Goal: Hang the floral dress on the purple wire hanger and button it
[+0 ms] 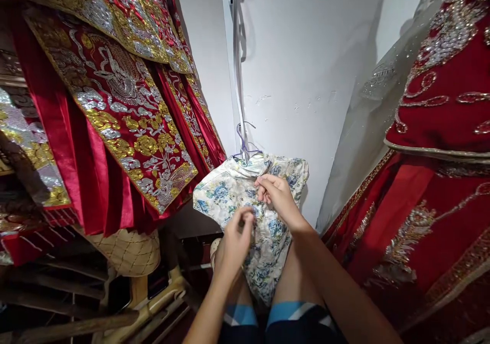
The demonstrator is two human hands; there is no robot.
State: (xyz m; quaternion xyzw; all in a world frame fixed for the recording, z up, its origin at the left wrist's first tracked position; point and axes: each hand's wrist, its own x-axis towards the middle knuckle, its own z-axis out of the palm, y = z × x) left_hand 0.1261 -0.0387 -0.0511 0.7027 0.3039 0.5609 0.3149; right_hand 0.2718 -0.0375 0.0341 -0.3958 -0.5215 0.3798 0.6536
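Observation:
A sleeveless white dress with blue flowers and a stand collar hangs in front of me on a purple hanger. Just below the collar, my right hand pinches the front of the dress between thumb and fingers. Lower and to the left, my left hand is held close over the dress front. Its fingers are curled in and the thumb and forefinger come near each other; what they hold, if anything, is too small to make out. The lower part of the dress hangs between my legs.
A red costume with gold and silver sequins hangs at left. On the right hang a beaded red gown and sheer veil fabric. Dark rails, a cream woven piece and a mannequin-like form stand lower left. A white wall lies behind.

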